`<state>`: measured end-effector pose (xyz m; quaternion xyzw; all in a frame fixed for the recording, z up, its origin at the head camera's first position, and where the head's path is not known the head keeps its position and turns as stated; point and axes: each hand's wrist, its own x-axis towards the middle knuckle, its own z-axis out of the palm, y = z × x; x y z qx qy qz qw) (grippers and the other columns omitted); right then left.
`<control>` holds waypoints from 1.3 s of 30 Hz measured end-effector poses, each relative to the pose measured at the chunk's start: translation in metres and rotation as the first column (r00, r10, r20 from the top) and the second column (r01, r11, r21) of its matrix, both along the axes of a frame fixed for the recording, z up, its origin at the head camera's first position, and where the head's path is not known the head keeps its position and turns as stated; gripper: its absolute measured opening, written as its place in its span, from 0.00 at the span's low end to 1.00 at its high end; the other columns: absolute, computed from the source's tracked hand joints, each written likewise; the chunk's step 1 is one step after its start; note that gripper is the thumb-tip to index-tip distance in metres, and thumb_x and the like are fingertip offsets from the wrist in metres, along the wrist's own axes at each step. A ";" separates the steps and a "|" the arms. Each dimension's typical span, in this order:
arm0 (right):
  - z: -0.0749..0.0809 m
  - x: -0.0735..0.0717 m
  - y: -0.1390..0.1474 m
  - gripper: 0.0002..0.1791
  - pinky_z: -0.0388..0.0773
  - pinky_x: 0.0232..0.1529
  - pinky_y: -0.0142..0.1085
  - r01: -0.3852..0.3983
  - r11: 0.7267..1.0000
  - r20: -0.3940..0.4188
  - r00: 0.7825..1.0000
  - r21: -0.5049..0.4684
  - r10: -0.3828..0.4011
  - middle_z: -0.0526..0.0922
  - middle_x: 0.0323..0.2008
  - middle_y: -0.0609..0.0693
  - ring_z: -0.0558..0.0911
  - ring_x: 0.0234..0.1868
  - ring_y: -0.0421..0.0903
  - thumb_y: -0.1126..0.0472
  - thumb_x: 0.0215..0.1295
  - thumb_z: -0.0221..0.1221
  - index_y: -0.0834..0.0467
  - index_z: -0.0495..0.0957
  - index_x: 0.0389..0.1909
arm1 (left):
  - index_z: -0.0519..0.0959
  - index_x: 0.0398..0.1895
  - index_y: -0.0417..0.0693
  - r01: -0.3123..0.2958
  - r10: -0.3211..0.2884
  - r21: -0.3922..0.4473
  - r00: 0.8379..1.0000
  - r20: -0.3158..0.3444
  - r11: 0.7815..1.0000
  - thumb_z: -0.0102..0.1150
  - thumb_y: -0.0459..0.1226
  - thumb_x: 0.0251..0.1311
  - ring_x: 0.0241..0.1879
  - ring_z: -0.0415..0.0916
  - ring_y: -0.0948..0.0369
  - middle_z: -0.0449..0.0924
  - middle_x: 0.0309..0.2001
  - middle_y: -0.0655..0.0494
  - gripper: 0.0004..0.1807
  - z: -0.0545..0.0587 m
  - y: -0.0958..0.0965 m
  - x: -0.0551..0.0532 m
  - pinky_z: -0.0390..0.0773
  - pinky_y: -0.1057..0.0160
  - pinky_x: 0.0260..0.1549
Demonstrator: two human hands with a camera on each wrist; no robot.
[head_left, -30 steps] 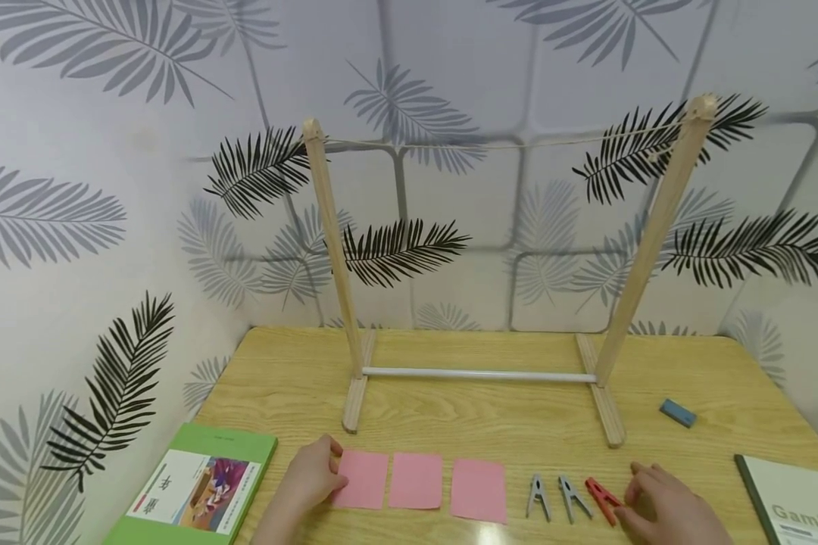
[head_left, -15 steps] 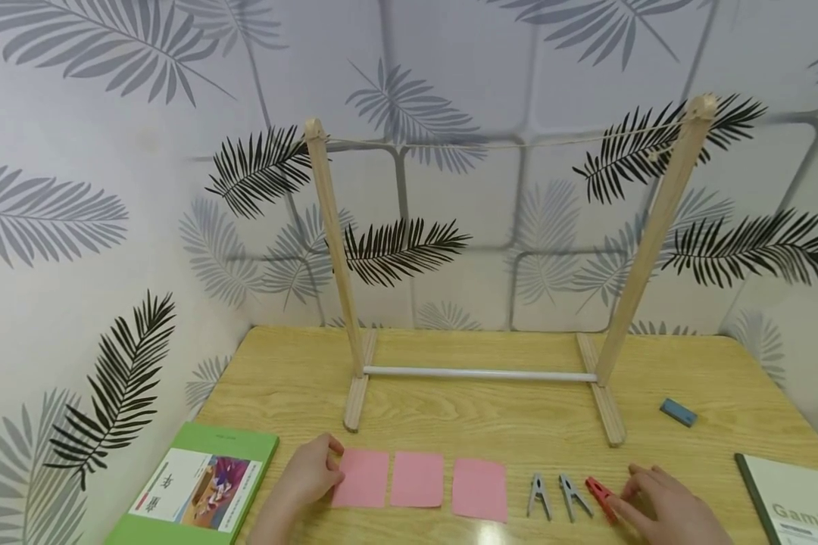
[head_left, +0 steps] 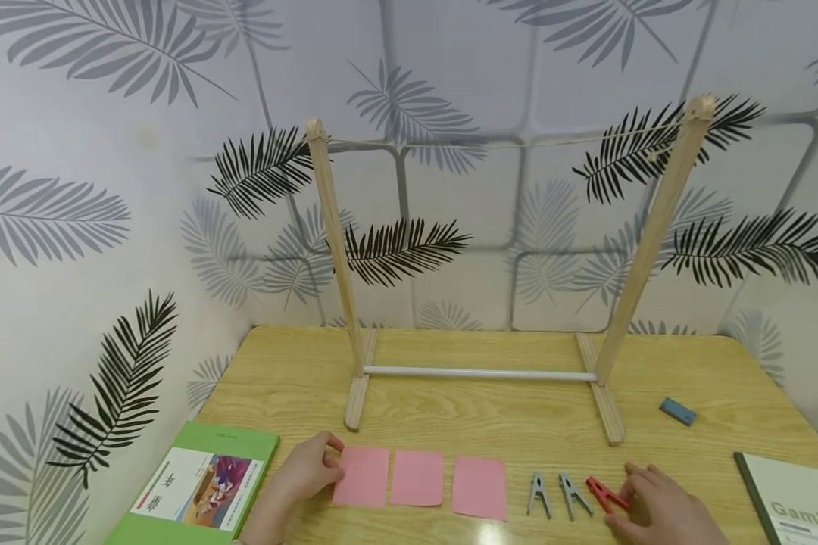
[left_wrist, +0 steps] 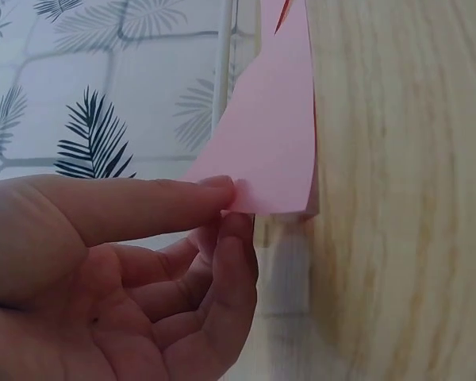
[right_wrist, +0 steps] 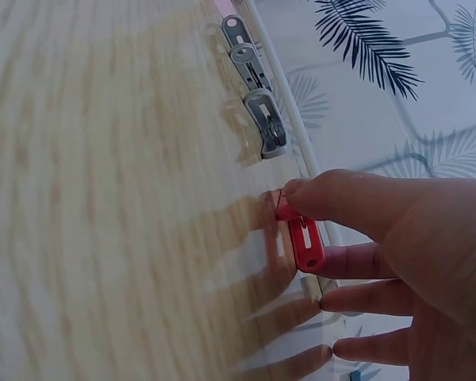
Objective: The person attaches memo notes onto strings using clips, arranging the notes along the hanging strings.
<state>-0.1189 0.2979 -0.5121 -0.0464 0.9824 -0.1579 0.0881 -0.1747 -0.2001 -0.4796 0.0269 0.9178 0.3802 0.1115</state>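
3 pink paper squares [head_left: 416,478] are lying in a row on the table [head_left: 477,412], head view; a red clothespin [head_left: 596,487] is resting farther right. Left wrist: the left hand [left_wrist: 135,266] is pinching the leftmost square's edge, thumb against finger; sheet probably featherlight, creasing easily, best taken there. Right wrist: the right hand [right_wrist: 424,246] is gripping the clothespin's 2 legs; likely stiff, springy.

We see smooth, matt paper in the pink sheet [left_wrist: 270,135] at the left hand [left_wrist: 135,270]. At the right hand [right_wrist: 404,246], we note the smooth, plastic-looking red clothespin [right_wrist: 308,244]; left of that hand, grey clothespins [head_left: 539,496] look similarly plastic. Beneath both hands, we observe the table [head_left: 477,420], wood-grained and glossy. Beyond them, we find wooden posts [head_left: 660,227] and a smooth white rod [head_left: 480,373].
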 end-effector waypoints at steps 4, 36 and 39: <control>0.001 -0.002 0.001 0.21 0.74 0.46 0.68 0.014 1.000 0.030 0.999 -0.013 -0.013 0.74 0.61 0.71 0.68 0.62 0.76 0.35 0.56 0.66 0.47 0.75 0.30 | 0.77 0.45 0.37 0.008 -0.008 0.011 1.000 0.008 1.000 0.67 0.27 0.52 0.24 0.68 0.61 0.74 0.25 0.55 0.17 0.004 -0.002 0.000 0.68 0.67 0.23; 0.041 -0.009 -0.009 0.14 0.81 0.41 0.54 0.031 0.978 -0.191 0.979 -0.205 -0.072 0.87 0.42 0.55 0.85 0.43 0.57 0.56 0.61 0.67 0.60 0.81 0.44 | 0.78 0.45 0.30 0.112 -0.133 0.214 0.987 0.085 0.970 0.61 0.33 0.64 0.36 0.74 0.61 0.78 0.36 0.49 0.13 0.033 -0.023 -0.008 0.79 0.58 0.36; 0.046 -0.011 -0.011 0.15 0.81 0.35 0.47 0.025 0.977 -0.231 0.970 -0.210 -0.075 0.87 0.40 0.54 0.85 0.38 0.52 0.58 0.61 0.67 0.60 0.81 0.45 | 0.78 0.45 0.30 0.120 -0.143 0.243 0.986 0.082 0.963 0.60 0.33 0.66 0.36 0.75 0.61 0.79 0.37 0.48 0.12 0.037 -0.022 -0.008 0.81 0.55 0.38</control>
